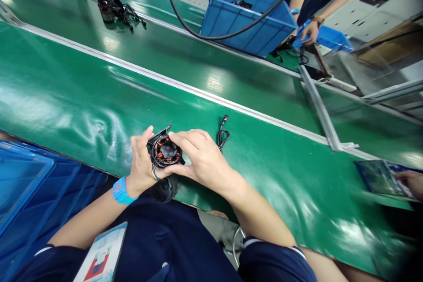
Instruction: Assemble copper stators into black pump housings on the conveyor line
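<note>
Gripping one copper-wound motor are one left hand and one right hand, near one black cable.

Black motor part, copper coils, facing up

The motor stator had coppery metal windings; the bench looked glossy and rippled, the rail satiny metal, the crate smooth, low-sheen plastic, the shirt matt cloth.
</note>
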Demonstrator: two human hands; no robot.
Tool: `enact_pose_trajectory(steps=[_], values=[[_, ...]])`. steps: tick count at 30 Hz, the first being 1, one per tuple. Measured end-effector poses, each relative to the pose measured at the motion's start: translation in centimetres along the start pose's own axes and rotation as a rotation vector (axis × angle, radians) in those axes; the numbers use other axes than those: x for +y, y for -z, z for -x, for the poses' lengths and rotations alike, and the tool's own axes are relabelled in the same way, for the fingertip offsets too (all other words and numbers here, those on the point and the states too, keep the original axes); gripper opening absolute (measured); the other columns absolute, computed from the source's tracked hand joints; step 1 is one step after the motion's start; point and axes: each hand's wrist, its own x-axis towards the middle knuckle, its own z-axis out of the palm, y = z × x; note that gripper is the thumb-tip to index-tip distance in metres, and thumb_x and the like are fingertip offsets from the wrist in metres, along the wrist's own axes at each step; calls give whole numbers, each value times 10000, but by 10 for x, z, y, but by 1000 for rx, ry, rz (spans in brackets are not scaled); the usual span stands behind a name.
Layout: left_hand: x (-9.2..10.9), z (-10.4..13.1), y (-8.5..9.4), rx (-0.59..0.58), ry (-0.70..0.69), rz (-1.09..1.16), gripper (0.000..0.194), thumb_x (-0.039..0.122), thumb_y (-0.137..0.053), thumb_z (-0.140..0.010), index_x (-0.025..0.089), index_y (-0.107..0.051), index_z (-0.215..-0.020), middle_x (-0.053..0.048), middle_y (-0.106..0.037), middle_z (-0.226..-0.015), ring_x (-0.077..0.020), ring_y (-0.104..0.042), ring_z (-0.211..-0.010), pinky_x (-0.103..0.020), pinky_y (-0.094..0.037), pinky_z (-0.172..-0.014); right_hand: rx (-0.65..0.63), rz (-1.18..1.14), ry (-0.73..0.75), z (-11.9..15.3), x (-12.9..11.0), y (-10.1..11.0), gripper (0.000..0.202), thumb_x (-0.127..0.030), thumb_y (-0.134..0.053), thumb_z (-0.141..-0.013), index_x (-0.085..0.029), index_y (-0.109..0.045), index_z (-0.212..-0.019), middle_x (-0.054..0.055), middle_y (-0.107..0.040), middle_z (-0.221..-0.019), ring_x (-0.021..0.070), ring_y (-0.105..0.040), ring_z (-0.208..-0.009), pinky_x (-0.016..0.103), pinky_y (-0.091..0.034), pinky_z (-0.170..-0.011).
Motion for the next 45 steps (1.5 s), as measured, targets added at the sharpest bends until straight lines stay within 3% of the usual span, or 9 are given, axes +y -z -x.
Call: enact_pose_trajectory(steps=[6,15,21,27,33,36,39,42,45], values=[[-2,0,2,-3,-17,37,1128,896,-531,-778,184,-244,-1604,-120,-523,-1114,-248,-554,-978,-407,-562,-843,206,28,-26,11,-2,-15,646,-612,-653,-942,-80,-606,-1306,153,-749,-1125,262,-703,-1026,409,-527,-894],[-6,-13,1,-28,45,117,1117,673,-815,-720,231,-263,-1585,-103,-496,-1169,-247,-590,-1043,-421,-576,-883,86,39,-17,16,7,-35,1013,-840,-578,-826,-20,-569,-1421,259,-597,-1413,373,-620,-1250,511,-574,-1002],[-13,-44,-5,148,-185,213,1198,678,-884,-600,326,-264,-1564,-71,-482,-1195,-231,-569,-1017,-411,-576,-858,249,33,52,5,11,-23,882,-699,-696,-860,-95,-540,-1484,239,-537,-1475,351,-582,-1322,458,-546,-1092],[-26,-46,-14,-168,11,104,1036,674,-808,-732,243,-337,-1548,-106,-488,-1191,-264,-568,-1098,-459,-564,-938,50,-81,-131,0,35,-51,817,-715,-666,-875,-109,-594,-1419,248,-534,-1456,360,-592,-1295,495,-601,-999],[-20,-49,-7,109,-139,38,890,569,-872,-715,232,-451,-1423,-93,-531,-1193,-256,-564,-1104,-409,-546,-921,176,-489,-122,5,4,-19,562,-597,-769,-857,-125,-745,-1162,184,-675,-1185,290,-654,-1100,455,-566,-983],[-7,-66,11,299,-222,-101,866,485,-939,-647,243,-488,-1345,-80,-504,-1184,-256,-559,-1101,-420,-533,-931,-344,-1208,-148,16,-28,-27,421,-570,-734,-900,-154,-771,-958,45,-670,-826,121,-631,-682,241,-560,-665],[9,-85,33,442,-311,-223,754,423,-973,-599,270,-549,-1204,-67,-467,-1157,-253,-524,-1094,-428,-536,-918,-771,-1768,-408,25,-46,-66,612,-677,-733,-852,-216,-656,-1247,38,-667,-971,114,-657,-668,224,-557,-583],[22,-91,52,503,-341,-302,517,315,-958,-639,297,-598,-1009,-61,-437,-1138,-256,-472,-1123,-440,-546,-924,-362,-2027,-671,24,-48,-91,729,-683,-831,-746,-266,-561,-1278,45,-629,-1132,150,-694,-810,255,-576,-660],[23,-84,58,498,-276,-313,397,273,-944,-658,275,-620,-887,-56,-420,-1138,-257,-469,-1146,-449,-542,-944,111,-1947,-655,16,-42,-77,821,-586,-919,-686,-305,-512,-1341,30,-639,-1127,144,-666,-845,247,-534,-734]])
